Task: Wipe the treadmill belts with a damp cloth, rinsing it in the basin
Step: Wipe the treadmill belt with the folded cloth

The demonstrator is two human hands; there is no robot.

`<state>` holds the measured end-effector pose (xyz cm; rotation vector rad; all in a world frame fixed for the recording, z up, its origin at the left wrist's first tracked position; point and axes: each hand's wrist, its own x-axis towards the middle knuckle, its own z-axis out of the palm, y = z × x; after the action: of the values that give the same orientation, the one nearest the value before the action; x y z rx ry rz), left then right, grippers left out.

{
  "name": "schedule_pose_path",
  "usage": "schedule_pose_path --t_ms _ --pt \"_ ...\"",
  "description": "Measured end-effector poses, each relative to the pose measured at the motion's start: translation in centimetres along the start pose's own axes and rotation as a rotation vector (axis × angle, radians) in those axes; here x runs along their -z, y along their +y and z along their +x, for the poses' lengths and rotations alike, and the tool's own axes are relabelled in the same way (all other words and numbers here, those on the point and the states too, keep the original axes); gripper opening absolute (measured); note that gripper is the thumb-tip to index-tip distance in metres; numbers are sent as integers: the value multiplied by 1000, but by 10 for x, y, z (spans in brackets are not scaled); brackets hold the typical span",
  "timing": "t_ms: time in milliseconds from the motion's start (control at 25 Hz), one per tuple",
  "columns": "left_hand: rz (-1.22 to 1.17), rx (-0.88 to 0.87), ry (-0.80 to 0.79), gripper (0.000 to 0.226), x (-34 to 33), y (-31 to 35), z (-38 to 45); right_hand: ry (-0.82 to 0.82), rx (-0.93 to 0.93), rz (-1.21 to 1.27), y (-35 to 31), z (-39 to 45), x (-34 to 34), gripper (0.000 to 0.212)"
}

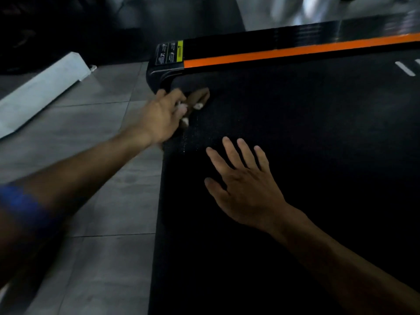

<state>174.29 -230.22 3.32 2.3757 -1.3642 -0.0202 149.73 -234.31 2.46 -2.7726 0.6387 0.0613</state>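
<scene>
The black treadmill belt (295,155) fills the right half of the head view. At its rear left corner my left hand (159,117) grips a brown and white cloth (197,100), which lies bunched on the belt under my fingers. My right hand (245,185) rests flat on the belt nearer to me, fingers straight and spread, holding nothing. The cloth is partly hidden by my left hand and blurred.
An orange stripe (295,51) runs along the treadmill's far side rail, with a warning label (169,52) at its end cap. Grey floor tiles (97,178) lie to the left. A white block (41,92) sits on the floor at the far left.
</scene>
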Motion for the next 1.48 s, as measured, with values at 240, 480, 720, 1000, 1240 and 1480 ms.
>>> schedule_pose_path --t_ms 240,480,720,1000,1240,1480 --pt "-266 -73 90 19 -5 -4 -108 -185 -73 26 -17 17 20 65" --pt "-209 172 154 17 -31 -33 70 -83 -93 -26 -20 14 5 69" --pt "-338 167 182 12 -30 -53 75 -73 -90 -39 -21 17 2 77" --pt "-382 -145 189 27 -22 -42 -57 -144 -115 -62 -23 17 6 68" --pt "-222 26 221 20 -31 -43 83 -105 -103 -23 -22 16 2 79" --pt "-374 131 181 12 -29 -47 60 -100 -104 -32 -21 19 1 67"
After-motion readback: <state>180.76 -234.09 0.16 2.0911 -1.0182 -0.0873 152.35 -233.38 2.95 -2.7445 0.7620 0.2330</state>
